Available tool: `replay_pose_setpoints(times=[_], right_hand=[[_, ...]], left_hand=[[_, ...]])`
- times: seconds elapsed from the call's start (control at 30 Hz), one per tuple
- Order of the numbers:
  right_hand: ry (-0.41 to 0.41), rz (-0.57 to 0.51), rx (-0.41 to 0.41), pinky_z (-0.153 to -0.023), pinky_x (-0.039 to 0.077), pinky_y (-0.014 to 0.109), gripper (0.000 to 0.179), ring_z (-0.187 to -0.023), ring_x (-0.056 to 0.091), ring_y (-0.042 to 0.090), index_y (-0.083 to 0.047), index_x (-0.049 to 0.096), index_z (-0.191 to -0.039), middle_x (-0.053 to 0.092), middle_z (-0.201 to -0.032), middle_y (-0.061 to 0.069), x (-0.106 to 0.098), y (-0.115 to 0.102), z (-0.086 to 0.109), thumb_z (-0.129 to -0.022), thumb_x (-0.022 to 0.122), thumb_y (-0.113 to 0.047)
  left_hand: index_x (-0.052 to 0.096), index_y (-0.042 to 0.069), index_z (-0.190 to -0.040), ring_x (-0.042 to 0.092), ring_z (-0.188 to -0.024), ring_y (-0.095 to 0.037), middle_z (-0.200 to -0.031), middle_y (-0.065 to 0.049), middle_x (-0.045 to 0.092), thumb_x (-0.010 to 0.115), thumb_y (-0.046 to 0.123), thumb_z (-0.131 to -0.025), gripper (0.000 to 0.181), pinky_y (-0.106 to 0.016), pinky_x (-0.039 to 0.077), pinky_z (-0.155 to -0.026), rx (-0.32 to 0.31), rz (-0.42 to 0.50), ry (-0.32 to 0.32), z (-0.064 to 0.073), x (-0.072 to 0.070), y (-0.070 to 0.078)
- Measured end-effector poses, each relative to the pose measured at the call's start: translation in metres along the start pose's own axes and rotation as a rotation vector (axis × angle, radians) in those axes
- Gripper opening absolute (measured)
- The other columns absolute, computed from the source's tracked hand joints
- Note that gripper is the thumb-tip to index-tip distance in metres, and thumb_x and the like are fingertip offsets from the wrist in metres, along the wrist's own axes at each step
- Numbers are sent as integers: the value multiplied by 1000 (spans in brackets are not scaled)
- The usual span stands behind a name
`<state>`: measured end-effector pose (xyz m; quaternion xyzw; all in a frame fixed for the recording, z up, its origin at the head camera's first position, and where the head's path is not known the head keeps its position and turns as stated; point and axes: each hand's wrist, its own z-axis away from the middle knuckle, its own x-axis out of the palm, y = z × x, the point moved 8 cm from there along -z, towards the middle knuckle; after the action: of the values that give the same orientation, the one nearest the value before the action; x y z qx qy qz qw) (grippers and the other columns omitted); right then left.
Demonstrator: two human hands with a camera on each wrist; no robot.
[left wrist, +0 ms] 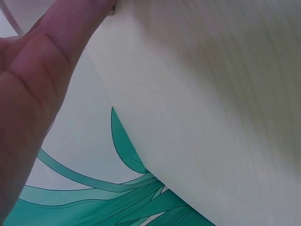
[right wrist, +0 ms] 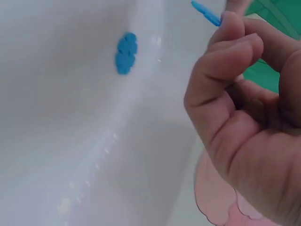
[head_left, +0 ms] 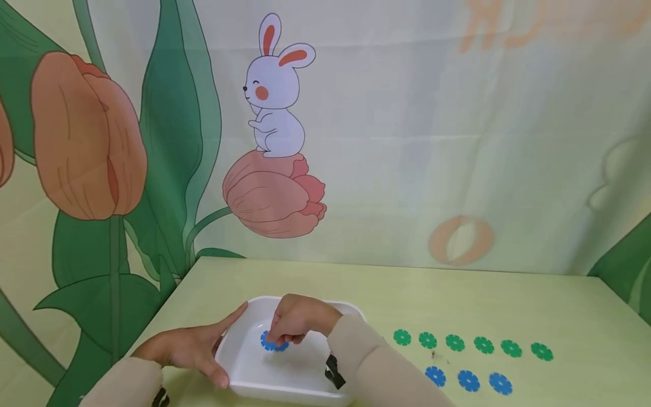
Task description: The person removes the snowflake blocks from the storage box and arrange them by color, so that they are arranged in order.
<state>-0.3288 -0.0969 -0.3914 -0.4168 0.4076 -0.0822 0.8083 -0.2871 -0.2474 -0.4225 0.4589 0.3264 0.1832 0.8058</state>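
Note:
Inside a white tray [head_left: 285, 376], my right hand [head_left: 300, 317] pinches a blue flower-shaped disc [right wrist: 205, 12] between thumb and fingertip. Another blue flower-shaped disc [right wrist: 126, 54] lies on the tray's bottom, just below the fingers. My left hand [head_left: 190, 347] grips the tray at its left end, with the thumb toward the front corner and the index finger along the back rim. The left wrist view shows only part of that hand, without the tray contact.
Right of the tray, several green flower-shaped discs [head_left: 455, 342] lie in a row on the pale table [head_left: 574, 316]. Nearer me is a row of 3 blue discs [head_left: 468, 380]. Behind the table hangs a printed cloth [head_left: 386, 141] with a rabbit and tulips.

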Motion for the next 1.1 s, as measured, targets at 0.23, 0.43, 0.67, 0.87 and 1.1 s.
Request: replay_pose_setpoints(times=[0.23, 0.43, 0.67, 0.87, 1.1], right_hand=[[35, 4, -43, -54, 43, 22, 17, -55, 48, 12, -7, 65, -77, 62, -66, 3, -29, 6, 22, -90, 75, -13], [44, -100, -85, -59, 46, 24, 15, -59, 52, 14, -5, 63, -85, 63, -70, 5, -61, 22, 45, -91, 74, -13], [66, -146, -104, -61, 47, 25, 18, -62, 53, 15, -4, 59, -92, 62, -72, 6, -90, 33, 70, -93, 73, -16], [92, -137, -93, -62, 47, 26, 19, -61, 54, 15, -4, 57, -95, 63, -73, 8, -104, 43, 93, -94, 71, -17], [104, -119, -112, -62, 47, 28, 20, -59, 52, 15, -4, 55, -95, 60, -70, 6, -120, 61, 120, -95, 69, -19]], left_hand=[[-17, 13, -158, 45, -121, -27, -153, -17, 26, 85, 36, -80, 131, -35, 43, -101, -16, 14, 5, -1, 1, 0], [-19, 14, -157, 43, -124, -28, -156, -18, 21, 87, 38, -77, 135, -35, 41, -101, 9, 34, -5, -1, 1, -1], [-20, 15, -157, 41, -126, -29, -158, -20, 17, 87, 38, -78, 135, -36, 40, -102, 2, 41, -2, -1, 0, -1], [-20, 14, -157, 42, -125, -28, -157, -21, 18, 87, 38, -77, 136, -33, 40, -101, 9, 23, -5, 0, 1, 1], [-22, 15, -156, 42, -125, -27, -156, -21, 21, 86, 42, -77, 137, -31, 40, -99, 13, -1, -16, -2, 4, 2]])
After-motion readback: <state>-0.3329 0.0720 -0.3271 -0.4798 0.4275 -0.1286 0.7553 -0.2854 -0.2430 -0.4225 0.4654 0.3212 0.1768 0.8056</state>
